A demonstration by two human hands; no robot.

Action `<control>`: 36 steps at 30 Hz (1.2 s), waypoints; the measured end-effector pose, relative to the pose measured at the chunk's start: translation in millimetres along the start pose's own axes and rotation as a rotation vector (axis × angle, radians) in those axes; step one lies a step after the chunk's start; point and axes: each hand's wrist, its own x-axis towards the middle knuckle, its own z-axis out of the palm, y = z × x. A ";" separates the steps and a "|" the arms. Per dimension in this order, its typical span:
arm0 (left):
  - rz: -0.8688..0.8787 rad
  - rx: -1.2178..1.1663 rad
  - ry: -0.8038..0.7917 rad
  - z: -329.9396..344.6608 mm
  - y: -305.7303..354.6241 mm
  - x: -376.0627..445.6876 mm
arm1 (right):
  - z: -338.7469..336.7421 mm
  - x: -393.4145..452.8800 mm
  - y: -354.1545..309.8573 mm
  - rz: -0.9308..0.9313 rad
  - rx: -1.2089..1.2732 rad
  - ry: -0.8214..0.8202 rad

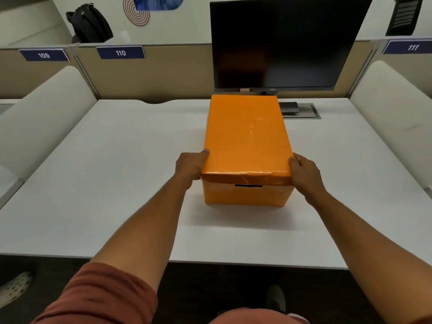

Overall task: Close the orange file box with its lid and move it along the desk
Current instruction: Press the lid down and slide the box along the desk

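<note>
The orange file box stands on the white desk, a little right of centre, with its orange lid sitting flat on top. A dark handle slot shows on the box's near face. My left hand grips the lid's near left corner, thumb on top, fingers down the side. On the near right corner, my right hand holds the lid the same way. The fingers behind the box sides are hidden.
A dark monitor stands right behind the box, its base and a grey cable hatch beside the box's far right corner. Padded white dividers flank the desk on both sides. The desk's front edge runs below my forearms.
</note>
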 end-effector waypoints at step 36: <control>0.411 0.938 -0.027 53.2 109.1 142.9 | 32.1 174.3 -84.7 -0.434 -0.774 -0.176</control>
